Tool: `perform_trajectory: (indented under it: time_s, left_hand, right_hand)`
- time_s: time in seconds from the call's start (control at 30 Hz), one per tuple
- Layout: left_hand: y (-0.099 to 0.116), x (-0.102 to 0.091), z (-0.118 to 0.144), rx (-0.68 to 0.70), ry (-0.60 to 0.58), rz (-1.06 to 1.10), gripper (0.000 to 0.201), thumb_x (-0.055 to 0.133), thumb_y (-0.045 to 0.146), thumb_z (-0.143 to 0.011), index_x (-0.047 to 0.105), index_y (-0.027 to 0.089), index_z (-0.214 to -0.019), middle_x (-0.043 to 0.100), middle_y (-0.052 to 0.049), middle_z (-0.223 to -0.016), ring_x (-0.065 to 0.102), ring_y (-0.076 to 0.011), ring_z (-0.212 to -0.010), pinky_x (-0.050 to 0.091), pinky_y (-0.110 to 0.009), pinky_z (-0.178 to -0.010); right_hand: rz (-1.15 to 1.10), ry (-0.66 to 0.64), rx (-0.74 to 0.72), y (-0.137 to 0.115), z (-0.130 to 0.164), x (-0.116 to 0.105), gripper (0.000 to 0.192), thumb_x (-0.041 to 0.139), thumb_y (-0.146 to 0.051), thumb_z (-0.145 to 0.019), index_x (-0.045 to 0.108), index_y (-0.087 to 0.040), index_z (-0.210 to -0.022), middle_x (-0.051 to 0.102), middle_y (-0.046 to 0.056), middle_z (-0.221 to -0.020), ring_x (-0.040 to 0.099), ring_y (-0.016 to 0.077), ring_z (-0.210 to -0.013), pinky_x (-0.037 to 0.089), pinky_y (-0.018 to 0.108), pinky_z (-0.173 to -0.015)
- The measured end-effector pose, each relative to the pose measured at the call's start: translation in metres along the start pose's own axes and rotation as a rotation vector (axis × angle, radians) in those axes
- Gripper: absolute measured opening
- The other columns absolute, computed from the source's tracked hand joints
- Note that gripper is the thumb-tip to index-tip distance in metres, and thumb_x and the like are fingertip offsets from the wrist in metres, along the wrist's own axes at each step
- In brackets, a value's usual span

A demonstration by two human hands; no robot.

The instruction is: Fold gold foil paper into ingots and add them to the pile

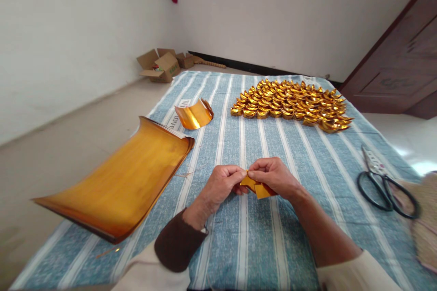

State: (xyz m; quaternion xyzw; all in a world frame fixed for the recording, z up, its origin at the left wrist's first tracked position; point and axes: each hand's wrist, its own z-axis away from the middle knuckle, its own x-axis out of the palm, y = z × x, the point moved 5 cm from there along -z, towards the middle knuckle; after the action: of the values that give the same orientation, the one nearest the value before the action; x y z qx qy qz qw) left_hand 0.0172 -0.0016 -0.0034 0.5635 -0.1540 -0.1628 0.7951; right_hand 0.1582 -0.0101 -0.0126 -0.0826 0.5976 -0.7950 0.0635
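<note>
Between my two hands, above the striped cloth, is a small piece of folded gold foil paper [263, 191]. My left hand [225, 183] pinches its left edge between thumb and fingers. From the other side, my right hand [274, 175] grips its top, thumb close to the left thumb. Part of the paper hangs below the right fingers; its far side is hidden. To the left lies a stack of large gold sheets [126, 173] with curled edges. Beyond it stands a smaller curled stack of gold paper [195, 115].
Many folded gold paper ingots [290, 102] sit in rows at the far right of the table's striped cloth [228, 245]. Black-handled scissors [382, 186] lie at the right, beside a tan fabric piece [426, 218]. Cardboard boxes [165, 66] stand on the floor beyond.
</note>
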Motion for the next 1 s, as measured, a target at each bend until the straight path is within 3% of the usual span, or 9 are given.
perform_trajectory:
  time_s: [0.53,1.0]
  left_hand:
    - [-0.0047,0.0018,-0.0055,0.034,0.027,0.050,0.020,0.062,0.028,-0.073,0.060,0.014,-0.058,0.053,0.002,-0.051,0.047,-0.0069,-0.045,0.037,-0.019,-0.046]
    - [-0.0037,-0.0012,-0.0032,0.048,0.064,-0.027,0.026,0.063,0.038,-0.072,0.058,0.015,-0.060,0.055,0.001,-0.048,0.051,-0.0091,-0.041,0.038,-0.020,-0.043]
  right_hand:
    - [-0.005,-0.010,0.082,-0.0021,0.0016,0.0051,0.016,0.072,-0.030,-0.063,0.063,-0.017,-0.064,0.060,-0.004,-0.054,0.052,0.0074,-0.047,0.038,0.019,-0.045]
    - [-0.079,-0.036,0.104,0.0055,-0.0012,0.0050,0.019,0.075,-0.032,-0.065,0.065,-0.016,-0.067,0.062,-0.002,-0.056,0.055,0.0085,-0.048,0.039,0.020,-0.047]
